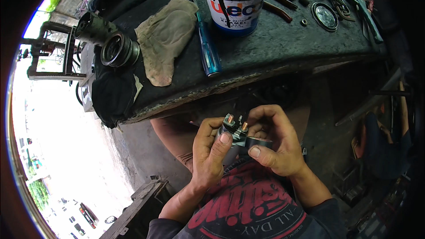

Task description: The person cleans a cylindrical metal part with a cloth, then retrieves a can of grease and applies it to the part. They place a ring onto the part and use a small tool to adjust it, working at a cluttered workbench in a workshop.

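Observation:
In front of my shirt, my left hand [207,152] is closed around a starter solenoid [229,126], with its thumb along the side. The solenoid has a black cap and two copper studs pointing upward, and a silvery body partly covered by my fingers. My right hand [281,148] pinches a roll of black tape [258,142] between thumb and fingers, close beside the solenoid. Whether a strip of tape runs from the roll to the solenoid I cannot tell.
A dark workbench [274,46] spans the far side. On it are an open paint can [232,13], a blue-handled screwdriver [207,53], a stained cloth [164,40], a ribbed metal ring [117,49], a round lid [324,16] and several tools. A wooden frame [135,206] stands at lower left.

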A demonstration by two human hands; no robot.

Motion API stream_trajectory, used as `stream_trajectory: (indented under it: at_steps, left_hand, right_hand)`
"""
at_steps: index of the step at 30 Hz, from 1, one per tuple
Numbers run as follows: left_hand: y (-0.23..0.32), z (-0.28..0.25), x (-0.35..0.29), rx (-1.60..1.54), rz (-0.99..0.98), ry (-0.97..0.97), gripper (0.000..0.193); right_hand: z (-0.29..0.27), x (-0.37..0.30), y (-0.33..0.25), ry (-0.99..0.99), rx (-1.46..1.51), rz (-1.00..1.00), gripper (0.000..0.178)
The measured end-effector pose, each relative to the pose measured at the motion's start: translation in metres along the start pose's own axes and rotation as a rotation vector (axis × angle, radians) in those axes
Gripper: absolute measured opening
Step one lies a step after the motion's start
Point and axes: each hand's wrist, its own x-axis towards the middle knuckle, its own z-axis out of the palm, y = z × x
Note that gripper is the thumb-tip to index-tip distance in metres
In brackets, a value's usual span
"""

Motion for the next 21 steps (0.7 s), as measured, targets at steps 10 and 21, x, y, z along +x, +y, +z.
stream_trajectory:
  at_steps: [10,21]
  left_hand:
    - [0.005,0.002,0.002,0.019,0.008,0.018,0.043]
    - [-0.002,0.004,-0.001,0.083,0.034,0.076,0.051]
  right_hand:
    - [0.0,-0.001,-0.007,-0.045,-0.366,-0.187,0.021]
    - [-0.004,0.0,-0.03,-0.052,-0.599,-0.219,0.017]
